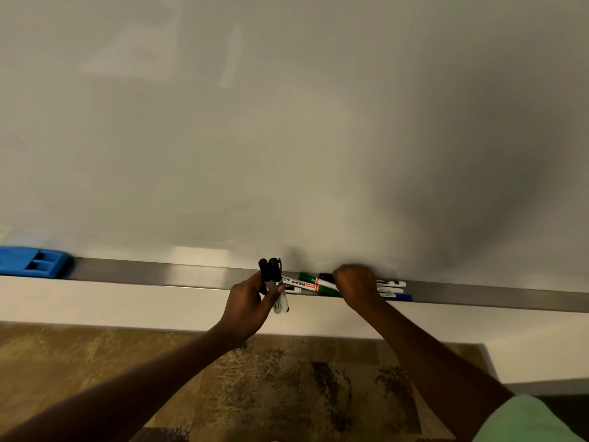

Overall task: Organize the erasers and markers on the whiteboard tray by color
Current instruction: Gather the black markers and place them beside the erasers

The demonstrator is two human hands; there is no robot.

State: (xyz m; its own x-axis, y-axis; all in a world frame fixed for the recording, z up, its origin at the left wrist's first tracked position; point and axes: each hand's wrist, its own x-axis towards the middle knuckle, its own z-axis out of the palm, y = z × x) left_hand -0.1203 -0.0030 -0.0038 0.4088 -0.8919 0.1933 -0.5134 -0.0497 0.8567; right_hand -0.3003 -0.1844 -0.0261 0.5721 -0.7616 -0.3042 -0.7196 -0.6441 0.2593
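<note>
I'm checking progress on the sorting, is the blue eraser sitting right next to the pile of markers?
No, the blue eraser lies at the tray's far left end, well apart from the marker pile.

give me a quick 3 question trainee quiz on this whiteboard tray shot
1. True or false: the left hand holds black-capped markers upright, clear of the pile.
2. Which lies at the tray's far left end? A) green marker B) blue eraser C) red eraser
3. Fill in: the right hand rests on the marker pile, and the marker sticking out to its right, nearest the tray's front edge, has a ____ cap.

Key: 1 true; 2 B, the blue eraser; 3 blue, the blue-capped marker.
</note>
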